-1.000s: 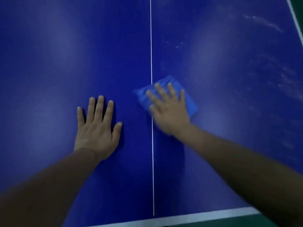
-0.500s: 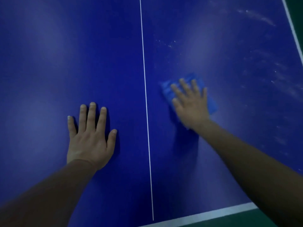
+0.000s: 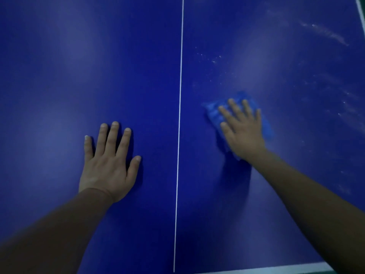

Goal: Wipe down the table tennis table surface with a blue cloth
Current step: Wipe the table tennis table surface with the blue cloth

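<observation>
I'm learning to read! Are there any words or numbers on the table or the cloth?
None: no words, numbers or logos show anywhere.
The table carries only a white centre line and pale dusty smears.
The blue cloth under the right hand looks plain, though blurred.

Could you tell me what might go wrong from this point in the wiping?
The right hand presses the blue cloth with flat fingers, so the cloth could slip or bunch. White smears lie far right; a short stroke may miss them. The left hand rests flat on the table and may leave prints.
</observation>
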Demonstrator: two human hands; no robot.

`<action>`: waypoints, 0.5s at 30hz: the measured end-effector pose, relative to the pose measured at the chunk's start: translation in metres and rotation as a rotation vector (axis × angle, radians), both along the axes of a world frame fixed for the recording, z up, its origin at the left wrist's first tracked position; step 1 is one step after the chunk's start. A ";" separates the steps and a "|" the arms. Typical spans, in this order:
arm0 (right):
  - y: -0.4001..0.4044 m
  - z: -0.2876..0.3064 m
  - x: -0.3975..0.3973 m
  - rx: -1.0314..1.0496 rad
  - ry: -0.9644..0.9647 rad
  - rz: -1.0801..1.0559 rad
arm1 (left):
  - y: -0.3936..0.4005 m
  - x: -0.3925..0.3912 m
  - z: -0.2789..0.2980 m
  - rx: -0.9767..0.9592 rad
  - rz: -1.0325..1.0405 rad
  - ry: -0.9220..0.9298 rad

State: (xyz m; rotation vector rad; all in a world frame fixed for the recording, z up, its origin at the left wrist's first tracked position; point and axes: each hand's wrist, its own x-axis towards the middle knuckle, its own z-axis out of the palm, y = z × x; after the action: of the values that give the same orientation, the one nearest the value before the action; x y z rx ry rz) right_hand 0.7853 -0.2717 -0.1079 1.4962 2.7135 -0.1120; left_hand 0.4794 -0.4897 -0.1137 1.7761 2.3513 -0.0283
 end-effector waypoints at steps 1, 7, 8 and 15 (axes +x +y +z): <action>0.011 0.002 0.008 -0.030 -0.012 -0.118 | 0.000 0.000 0.000 0.003 0.004 0.001; -0.038 -0.003 -0.049 0.037 -0.002 0.214 | -0.001 0.000 -0.001 0.011 0.009 -0.010; -0.045 -0.005 -0.072 0.028 0.020 0.283 | 0.000 0.001 -0.001 0.017 0.015 -0.014; 0.094 -0.002 -0.116 -0.022 -0.072 0.154 | 0.004 0.003 0.000 0.049 0.060 -0.077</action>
State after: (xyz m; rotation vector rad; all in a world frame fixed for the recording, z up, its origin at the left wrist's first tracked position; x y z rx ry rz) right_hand 0.6690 -0.1773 -0.1098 1.2542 2.7482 -0.0805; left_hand 0.4822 -0.4862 -0.1132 1.6949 2.3691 0.1051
